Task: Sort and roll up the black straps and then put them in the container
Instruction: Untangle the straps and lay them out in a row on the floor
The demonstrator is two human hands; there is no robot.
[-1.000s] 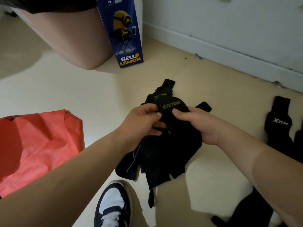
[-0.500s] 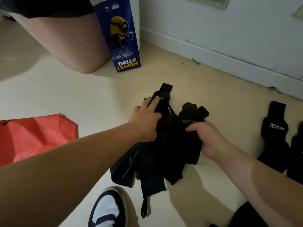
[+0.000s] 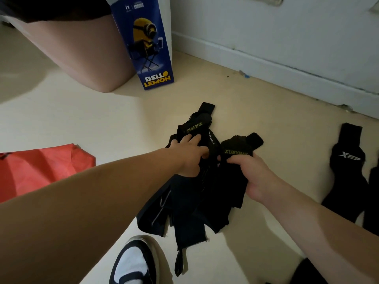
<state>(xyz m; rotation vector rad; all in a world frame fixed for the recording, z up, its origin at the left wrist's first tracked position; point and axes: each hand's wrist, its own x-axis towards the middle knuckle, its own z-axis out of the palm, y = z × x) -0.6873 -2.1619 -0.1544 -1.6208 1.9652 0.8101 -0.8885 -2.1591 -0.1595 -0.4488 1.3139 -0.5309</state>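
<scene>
cam: head-worn, wide | faces: forward-down | range: near, above left hand [image 3: 189,155] and right hand [image 3: 253,177] gripping black straps [image 3: 194,203] | beyond grip: wall [image 3: 276,27] | nearer than grip: shoe [image 3: 131,263]

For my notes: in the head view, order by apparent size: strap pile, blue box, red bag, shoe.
1. Strap pile.
2. Blue box and red bag: alike, bag cropped.
3. Shoe, though nearest, also cropped.
</scene>
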